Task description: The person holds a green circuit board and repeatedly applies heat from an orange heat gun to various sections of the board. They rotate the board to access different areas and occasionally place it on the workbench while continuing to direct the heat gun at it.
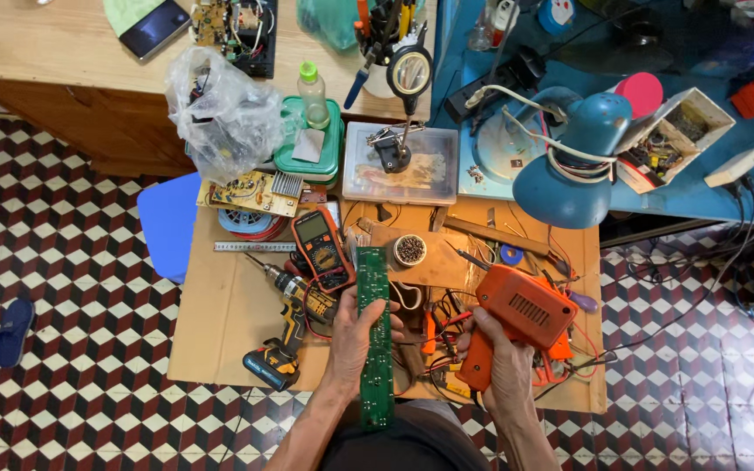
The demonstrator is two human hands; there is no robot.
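Left hand (353, 340) grip closed on long green circuit board (374, 336) — right hand (501, 362) grip wrapped around orange soldering gun (517, 318), over cluttered table (220, 314).

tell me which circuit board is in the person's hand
The long narrow green circuit board, gripped by the left hand. The tan board with the finned heatsink and the one by the phone lie untouched.
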